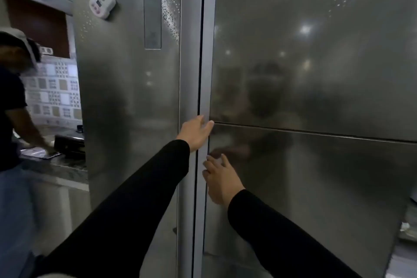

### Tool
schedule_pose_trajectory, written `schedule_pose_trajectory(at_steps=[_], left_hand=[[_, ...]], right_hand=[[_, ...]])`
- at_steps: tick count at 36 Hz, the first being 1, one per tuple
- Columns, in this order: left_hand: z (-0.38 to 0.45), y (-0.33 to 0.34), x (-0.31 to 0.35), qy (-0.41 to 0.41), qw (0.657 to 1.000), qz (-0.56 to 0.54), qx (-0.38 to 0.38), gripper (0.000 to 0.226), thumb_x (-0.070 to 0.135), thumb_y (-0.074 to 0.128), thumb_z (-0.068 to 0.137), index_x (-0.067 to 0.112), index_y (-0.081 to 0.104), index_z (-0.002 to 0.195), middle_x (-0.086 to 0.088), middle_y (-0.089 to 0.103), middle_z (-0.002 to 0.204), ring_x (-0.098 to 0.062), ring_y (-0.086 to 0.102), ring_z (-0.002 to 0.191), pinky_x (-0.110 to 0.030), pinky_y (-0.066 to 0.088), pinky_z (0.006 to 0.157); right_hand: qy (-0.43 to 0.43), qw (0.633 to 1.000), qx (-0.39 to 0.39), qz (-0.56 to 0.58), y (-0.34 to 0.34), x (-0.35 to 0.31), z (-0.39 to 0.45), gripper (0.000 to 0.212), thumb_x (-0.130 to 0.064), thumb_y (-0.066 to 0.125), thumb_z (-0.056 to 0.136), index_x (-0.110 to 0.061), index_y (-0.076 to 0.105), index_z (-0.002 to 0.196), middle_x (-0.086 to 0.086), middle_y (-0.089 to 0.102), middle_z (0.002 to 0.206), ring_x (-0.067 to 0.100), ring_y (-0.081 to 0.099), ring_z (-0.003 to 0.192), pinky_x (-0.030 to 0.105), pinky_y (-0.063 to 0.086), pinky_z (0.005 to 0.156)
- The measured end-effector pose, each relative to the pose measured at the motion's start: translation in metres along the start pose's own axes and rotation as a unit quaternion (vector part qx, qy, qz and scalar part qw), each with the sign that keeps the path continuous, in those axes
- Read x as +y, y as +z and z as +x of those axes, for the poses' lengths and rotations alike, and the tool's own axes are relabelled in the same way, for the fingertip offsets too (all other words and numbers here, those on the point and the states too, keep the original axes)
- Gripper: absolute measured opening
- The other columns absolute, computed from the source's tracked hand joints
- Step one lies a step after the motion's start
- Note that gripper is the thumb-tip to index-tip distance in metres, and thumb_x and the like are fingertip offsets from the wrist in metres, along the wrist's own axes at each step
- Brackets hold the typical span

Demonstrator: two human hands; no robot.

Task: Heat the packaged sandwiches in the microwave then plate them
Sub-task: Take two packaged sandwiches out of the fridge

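A tall steel fridge (316, 74) fills most of the head view, all its doors closed. My left hand (196, 132) reaches to the centre seam, its straight fingers lying on the edge of the upper right door. My right hand (220, 179) is just below it, fingers spread and relaxed against the edge of the lower right door (316, 187). Both arms wear black sleeves. Neither hand holds anything. No sandwiches, microwave or plate are in view.
Another person (11, 108) in dark clothes stands at the left, working at a grey stone counter (56, 167) with a black stove (70, 144). A white magnet timer (101, 3) sticks to the left fridge door (126, 97).
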State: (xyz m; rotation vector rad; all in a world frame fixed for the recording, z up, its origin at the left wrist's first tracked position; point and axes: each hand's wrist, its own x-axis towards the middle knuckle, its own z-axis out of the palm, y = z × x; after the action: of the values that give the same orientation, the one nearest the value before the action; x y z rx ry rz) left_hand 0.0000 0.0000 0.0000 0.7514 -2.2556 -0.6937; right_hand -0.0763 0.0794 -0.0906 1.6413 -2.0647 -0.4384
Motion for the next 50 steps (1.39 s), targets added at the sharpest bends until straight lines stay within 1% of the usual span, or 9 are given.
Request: schedule_pose_trajectory(at_steps=[9,15,20,26,32,37,41,45,50], left_hand=[[0.026,0.009,-0.002,0.019,0.999,-0.006,-0.027,0.044,0.045,0.042,0.098,0.007,0.057,0.115,-0.005,0.059,0.1,-0.018,0.055,0.092,-0.026,0.041,0.08],[0.037,0.012,0.0,0.008,0.997,-0.053,-0.053,0.04,0.037,0.046,0.099,0.009,0.047,0.127,-0.006,0.057,0.113,-0.015,0.052,0.097,-0.025,0.041,0.083],[0.043,0.012,-0.001,-0.023,0.992,-0.089,-0.082,0.051,0.035,0.048,0.098,0.008,0.036,0.139,-0.013,0.052,0.132,-0.027,0.053,0.121,-0.034,0.044,0.097],[0.051,0.013,-0.008,-0.029,0.988,-0.106,-0.105,0.052,0.036,0.051,0.096,0.009,0.036,0.138,-0.017,0.047,0.135,-0.031,0.051,0.122,-0.04,0.045,0.103],[0.027,0.006,-0.013,0.055,0.995,-0.06,-0.061,0.045,0.043,0.05,0.095,0.006,0.044,0.121,-0.015,0.056,0.121,-0.033,0.056,0.11,-0.037,0.046,0.091],[0.001,-0.016,-0.031,0.206,0.975,-0.006,0.077,0.034,0.047,0.042,0.097,0.013,0.048,0.097,0.001,0.046,0.091,-0.018,0.048,0.078,-0.032,0.041,0.069],[-0.004,-0.028,-0.037,0.28,0.94,-0.045,0.188,0.026,0.033,0.049,0.096,0.01,0.051,0.107,-0.003,0.046,0.108,-0.009,0.043,0.087,-0.027,0.04,0.08],[-0.022,-0.042,-0.027,0.256,0.94,-0.084,0.208,0.038,0.033,0.054,0.093,0.011,0.045,0.122,-0.006,0.042,0.127,-0.015,0.048,0.106,-0.029,0.036,0.088],[-0.054,-0.04,-0.017,0.151,0.971,-0.168,0.083,0.07,0.051,0.045,0.093,0.015,0.021,0.148,-0.005,0.025,0.152,-0.022,0.033,0.138,-0.045,0.029,0.114]], right_hand=[[-0.005,0.988,-0.03,-0.154,0.006,-0.008,0.025,0.048,-0.036,0.048,0.095,-0.014,0.049,0.137,0.01,0.035,0.151,0.03,0.011,0.147,0.065,0.005,0.112],[0.051,0.969,-0.08,-0.23,0.009,-0.035,0.033,0.05,-0.041,0.048,0.095,-0.012,0.048,0.136,0.019,0.027,0.151,0.04,0.013,0.144,0.074,0.005,0.107],[0.087,0.969,-0.085,-0.216,0.012,-0.049,0.041,0.06,-0.043,0.049,0.094,-0.011,0.039,0.143,0.018,0.015,0.157,0.039,0.006,0.146,0.074,0.006,0.108],[0.17,0.957,-0.101,-0.212,0.02,-0.062,0.056,0.068,-0.051,0.043,0.094,-0.012,0.031,0.149,0.022,0.012,0.158,0.044,0.004,0.145,0.073,0.006,0.107],[0.212,0.952,-0.108,-0.194,0.015,-0.079,0.043,0.058,-0.04,0.039,0.097,-0.012,0.033,0.148,0.017,0.027,0.153,0.038,0.016,0.144,0.068,0.009,0.111],[0.218,0.947,-0.131,-0.196,-0.003,-0.094,0.014,0.05,-0.034,0.038,0.099,-0.011,0.04,0.144,0.014,0.03,0.153,0.03,0.016,0.145,0.066,0.001,0.113],[0.316,0.945,-0.059,-0.059,-0.013,-0.103,-0.005,0.041,-0.021,0.032,0.099,-0.022,0.058,0.131,0.0,0.052,0.139,0.019,0.035,0.138,0.055,-0.033,0.102],[0.231,0.965,-0.079,-0.098,-0.031,-0.112,-0.04,0.046,-0.034,0.046,0.097,-0.013,0.047,0.138,0.008,0.046,0.139,0.026,0.027,0.135,0.067,0.001,0.111],[0.236,0.964,-0.074,-0.097,-0.046,-0.122,-0.079,0.064,-0.039,0.04,0.098,-0.016,0.017,0.153,0.009,0.039,0.146,0.027,0.022,0.138,0.067,0.005,0.11]])
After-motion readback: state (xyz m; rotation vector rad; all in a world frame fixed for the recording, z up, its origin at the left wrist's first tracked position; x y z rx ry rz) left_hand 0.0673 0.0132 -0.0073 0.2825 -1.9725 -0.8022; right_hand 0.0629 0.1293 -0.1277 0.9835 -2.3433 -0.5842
